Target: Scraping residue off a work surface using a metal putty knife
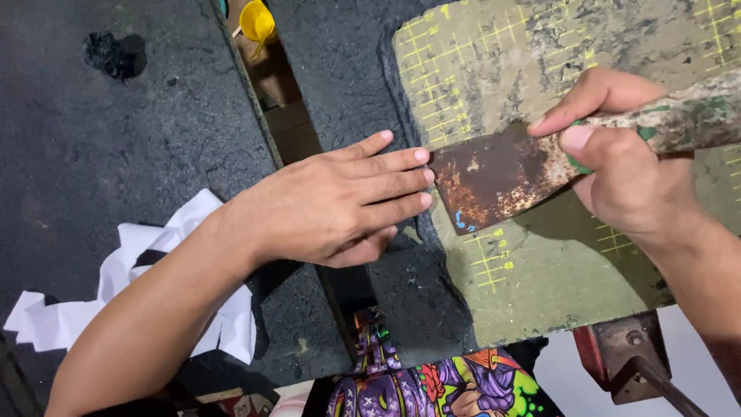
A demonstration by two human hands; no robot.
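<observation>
My right hand [625,166] grips the paint-stained handle of a rusty flat scraper [494,174], its blade lying on an olive-green board [540,286] with yellow grid marks. The blade's edge meets a dark rough layer [417,286] that covers the board's left side. My left hand [332,205] lies flat, fingers together, pressing on that dark layer right beside the blade, fingertips almost touching it.
A second dark rough slab [116,116] lies to the left, with crumpled white paper [131,262] on it. A gap between the slabs shows a yellow object [258,22]. A red metal bracket [625,351] and colourful printed cloth [440,386] sit below.
</observation>
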